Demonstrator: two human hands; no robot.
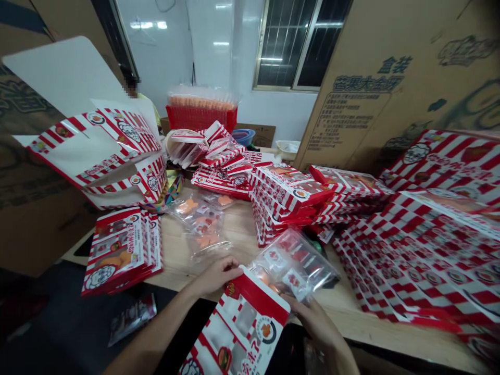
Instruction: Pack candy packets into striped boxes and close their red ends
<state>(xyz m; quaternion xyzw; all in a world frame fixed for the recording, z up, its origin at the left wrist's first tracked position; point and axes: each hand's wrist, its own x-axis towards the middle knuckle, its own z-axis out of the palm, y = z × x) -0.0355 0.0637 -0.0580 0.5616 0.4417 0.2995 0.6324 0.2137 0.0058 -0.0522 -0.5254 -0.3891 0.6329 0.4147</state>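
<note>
Left hand (214, 276) gripping a striped paper sleeve (238, 325), right hand (318, 325) curled under a clear plastic bag (292, 265)

Left hand closed on the sleeve's upper corner; right fingers bent around the bag's lower side, bag pressed to the sleeve's top edge, both held just over the near edge of one pale wooden table (238, 232). Well beyond the sleeve to the right, one large corrugated cardboard carton (394, 83), printed in blue. Along the table's right side, one broad overlapping spread of red-and-white sleeves (422, 255). Ahead of the sleeve, two squared stacks (285, 200) and, left of it, one smaller stack (121, 250); a loose heap (209, 153) farther back. Directly ahead, about two clear bags of orange pieces (197, 221), crinkled and glossy. Far beyond the sleeve, one red plastic crate (201, 117), one blue bowl (242, 136) and one co-worker's yellow sleeve (154, 109). Behind everything, one white wall (156, 47) and one barred window (289, 44). Below the table, left of the sleeve, one small foil packet (133, 319).
</note>
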